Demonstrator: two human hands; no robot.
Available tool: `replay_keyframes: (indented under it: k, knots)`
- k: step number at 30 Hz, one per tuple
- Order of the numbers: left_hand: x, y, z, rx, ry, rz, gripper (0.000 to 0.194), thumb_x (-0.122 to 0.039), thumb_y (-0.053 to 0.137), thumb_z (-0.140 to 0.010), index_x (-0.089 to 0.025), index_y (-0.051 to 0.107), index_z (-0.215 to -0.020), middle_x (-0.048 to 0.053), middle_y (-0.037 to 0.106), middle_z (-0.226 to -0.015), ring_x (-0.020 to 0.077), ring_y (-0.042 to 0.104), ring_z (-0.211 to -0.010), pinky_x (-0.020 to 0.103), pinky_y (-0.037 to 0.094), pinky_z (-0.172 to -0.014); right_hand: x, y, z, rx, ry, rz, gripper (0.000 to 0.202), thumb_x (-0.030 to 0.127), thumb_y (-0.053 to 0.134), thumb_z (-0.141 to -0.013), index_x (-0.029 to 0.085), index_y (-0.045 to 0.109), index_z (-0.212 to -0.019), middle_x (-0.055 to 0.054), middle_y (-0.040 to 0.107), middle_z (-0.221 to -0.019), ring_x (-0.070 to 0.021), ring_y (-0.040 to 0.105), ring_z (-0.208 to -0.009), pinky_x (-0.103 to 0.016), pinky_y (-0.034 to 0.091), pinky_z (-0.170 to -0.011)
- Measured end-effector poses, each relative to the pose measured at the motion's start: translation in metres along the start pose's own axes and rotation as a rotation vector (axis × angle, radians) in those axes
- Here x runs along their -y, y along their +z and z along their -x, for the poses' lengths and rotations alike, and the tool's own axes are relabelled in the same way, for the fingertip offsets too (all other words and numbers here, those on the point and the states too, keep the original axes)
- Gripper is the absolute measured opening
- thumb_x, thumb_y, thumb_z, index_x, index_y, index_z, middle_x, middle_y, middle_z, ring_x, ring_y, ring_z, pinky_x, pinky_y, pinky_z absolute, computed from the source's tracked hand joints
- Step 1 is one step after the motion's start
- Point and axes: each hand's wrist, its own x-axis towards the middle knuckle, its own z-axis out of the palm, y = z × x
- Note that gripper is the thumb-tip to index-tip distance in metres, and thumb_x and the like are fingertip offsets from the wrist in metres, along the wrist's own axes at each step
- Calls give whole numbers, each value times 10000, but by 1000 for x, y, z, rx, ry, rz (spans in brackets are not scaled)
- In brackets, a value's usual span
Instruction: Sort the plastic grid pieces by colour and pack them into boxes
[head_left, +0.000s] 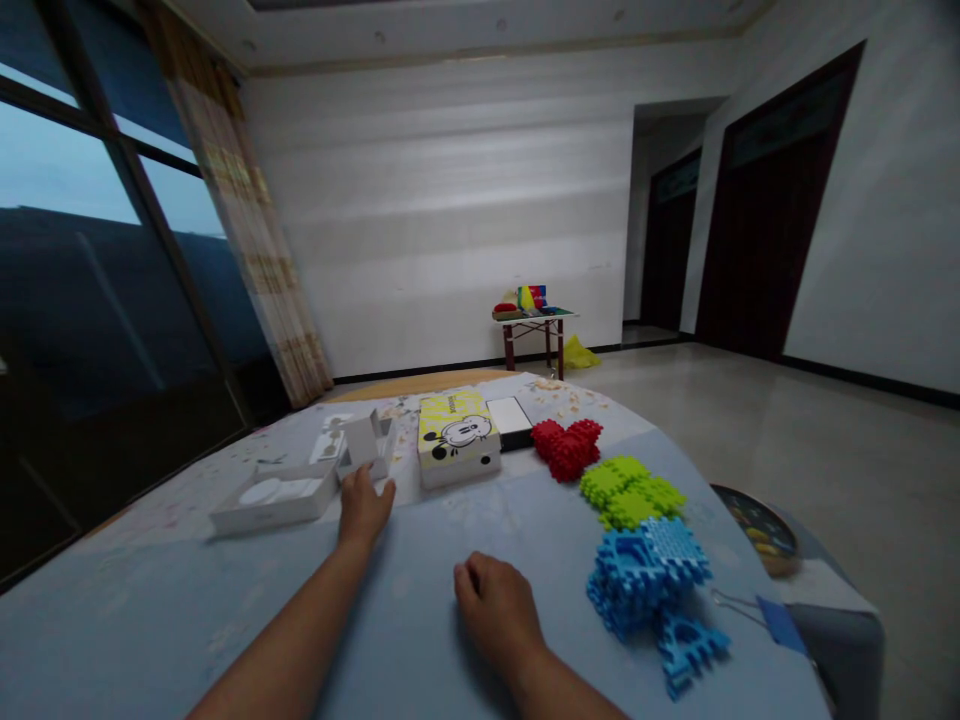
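Observation:
My left hand is at the near side of a small white box whose lid stands up. Its thumb is spread from the fingers, and the fingertips appear to touch the box's front edge; I see no grip around it. To the left lies an open white box tray with white items inside. My right hand rests on the blue tablecloth, curled into a loose fist, with nothing visible in it. Just beyond the hands stands a yellow and white cartoon box.
Along the right side sit red, green and blue interlocking pieces. A black and white box is behind the cartoon box. A stool stands by the table's right edge, and a small table is near the wall.

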Motion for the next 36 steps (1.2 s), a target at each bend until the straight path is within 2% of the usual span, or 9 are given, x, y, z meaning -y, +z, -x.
replay_keyframes:
  k: [5,8,13,17,22,26,31,36]
  knots:
    - [41,-25,-22,-27,-79,-134,499,-319,399,-786,-95,406,-1232,194,504,-1167,279,503,-1102,373,422,-863,-2,3,-1,10,-5,19,322,325,388,-862,205,550,-612,-15,621,-609,-139,519,-553,-257,208,-518]
    - [58,-36,-28,-23,-58,-234,495,-301,369,-792,-114,399,-1249,191,494,-1203,282,526,-1064,396,421,-838,-5,6,-1,15,-11,4,333,343,383,-861,207,534,-597,-10,603,-588,-137,506,-544,-253,215,-516]
    - [82,-47,-28,58,9,-377,340,-238,441,-737,-152,584,-1033,153,610,-1011,311,527,-1013,451,373,-862,-7,7,-1,52,-17,-6,331,353,376,-858,205,514,-596,-2,578,-574,-136,510,-548,-247,228,-522]
    - [90,-54,-20,105,58,-381,298,-242,404,-761,-152,602,-965,149,606,-988,293,539,-961,416,398,-818,-6,6,0,56,-9,-12,340,360,373,-853,200,500,-582,0,563,-567,-134,503,-549,-246,232,-522]
    - [95,-72,11,147,127,-296,277,-261,360,-796,-185,587,-935,89,603,-967,222,546,-954,323,417,-825,-7,6,-1,47,-14,-32,340,362,378,-846,197,506,-578,6,551,-554,-129,490,-543,-241,230,-514]
    - [109,-93,51,163,181,-93,252,-331,385,-798,-196,573,-896,72,590,-942,215,545,-935,338,423,-865,-8,5,-1,51,-22,-39,339,362,381,-843,198,519,-580,9,546,-549,-127,482,-537,-237,228,-508]
    - [125,-119,96,243,205,122,261,-420,448,-782,-225,582,-895,60,586,-956,206,565,-906,336,449,-856,-7,2,1,58,-34,-21,331,353,380,-844,198,523,-588,11,542,-556,-125,482,-548,-229,235,-515]
    - [120,-133,117,329,296,239,248,-409,463,-783,-255,615,-904,53,573,-1098,205,531,-1048,319,408,-945,-6,-1,3,54,-42,-46,329,350,393,-839,191,527,-583,16,532,-548,-117,471,-546,-220,247,-520]
